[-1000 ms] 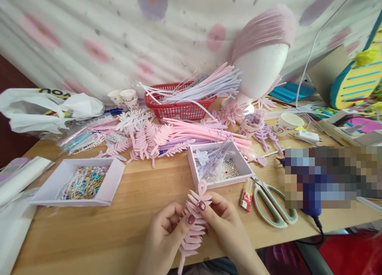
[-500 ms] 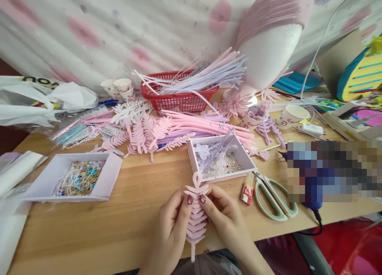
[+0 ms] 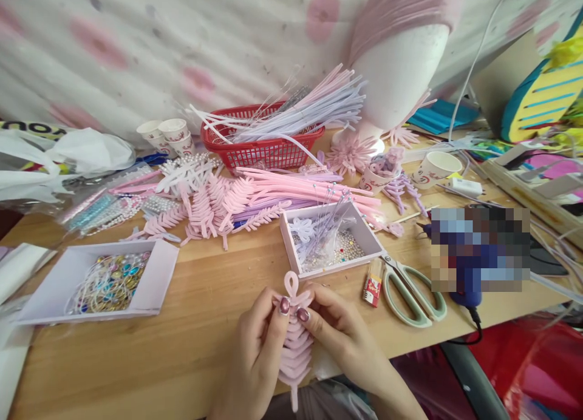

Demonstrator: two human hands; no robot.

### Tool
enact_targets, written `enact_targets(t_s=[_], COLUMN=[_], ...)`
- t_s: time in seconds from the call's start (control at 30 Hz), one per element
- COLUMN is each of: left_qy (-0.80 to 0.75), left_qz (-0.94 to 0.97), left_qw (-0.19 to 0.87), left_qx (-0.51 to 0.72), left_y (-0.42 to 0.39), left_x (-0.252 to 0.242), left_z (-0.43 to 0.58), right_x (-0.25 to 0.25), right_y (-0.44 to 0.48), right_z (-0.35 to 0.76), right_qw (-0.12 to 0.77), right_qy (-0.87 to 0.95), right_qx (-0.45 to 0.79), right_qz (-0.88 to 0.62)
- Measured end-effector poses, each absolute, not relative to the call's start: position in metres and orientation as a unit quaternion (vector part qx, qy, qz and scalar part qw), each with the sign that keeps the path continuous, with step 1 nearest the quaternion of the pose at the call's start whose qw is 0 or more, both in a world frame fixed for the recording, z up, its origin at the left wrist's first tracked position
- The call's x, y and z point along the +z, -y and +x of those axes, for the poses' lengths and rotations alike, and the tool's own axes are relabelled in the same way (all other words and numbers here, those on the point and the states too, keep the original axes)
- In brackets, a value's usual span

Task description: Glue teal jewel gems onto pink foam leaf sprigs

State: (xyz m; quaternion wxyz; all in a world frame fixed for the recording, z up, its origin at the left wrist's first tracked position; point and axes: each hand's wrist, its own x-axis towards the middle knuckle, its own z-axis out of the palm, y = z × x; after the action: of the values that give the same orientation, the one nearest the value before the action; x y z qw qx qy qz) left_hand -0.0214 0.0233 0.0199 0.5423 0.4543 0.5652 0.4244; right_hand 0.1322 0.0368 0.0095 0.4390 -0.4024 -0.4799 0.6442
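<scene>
Both thumbs are in tight on the piece, a pale pink, fuzzy, leaf-shaped spray of paired fronds [image 3: 295, 353], held loop-up at the near edge of the light wooden table [image 3: 204, 298]. The left hand [image 3: 259, 335] has a narrow grip, pinching the spray just under its top loop; the right hand [image 3: 339, 326] matches it from the other side, its thumb and fingers closed on the topmost pair of fronds. Stem end points down, towards the lap! Just beyond the hands sits a shallow white box of pearly beads [image 3: 339, 266], and right beside that lie a small red-and-white packet [image 3: 371, 289] and pale green-handled scissors [image 3: 412, 295], blades against the box corner. Over on the left, there's a second white box with coloured gems and white cord [image 3: 161, 277]. Farther back, a cluster of matching pink fuzzy sprays [image 3: 203, 206] lies beside long pink fuzzy stems [image 3: 291, 189], and behind them stands a red plastic basket [image 3: 268, 158], stacked with pale fuzzy stems [image 3: 296, 115].
</scene>
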Motion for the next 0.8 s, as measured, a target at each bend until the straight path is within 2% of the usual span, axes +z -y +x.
enact_targets(t_s=[0.13,0.4,0.8], left_qy=[-0.557,-0.584,-0.561], left_qz=[0.474,0.477,0.397], left_qw=[0.542,0.497,0.578], left_qx=[0.413,0.429,0.441], left_y=[-0.019,-0.011,-0.023], left_x=[0.017,0.013,0.015], left_z=[-0.020,-0.006,-0.002], right_x=[0.008,-0.004,-0.001], right_y=[-0.033,-0.025,-0.034], right_z=[0.132,0.121,0.120], right_qw=[0.435,0.486,0.490], right_qy=[0.481,0.431,0.406], right_qx=[0.640,0.611,0.650], right_qz=[-0.413,-0.453,-0.415])
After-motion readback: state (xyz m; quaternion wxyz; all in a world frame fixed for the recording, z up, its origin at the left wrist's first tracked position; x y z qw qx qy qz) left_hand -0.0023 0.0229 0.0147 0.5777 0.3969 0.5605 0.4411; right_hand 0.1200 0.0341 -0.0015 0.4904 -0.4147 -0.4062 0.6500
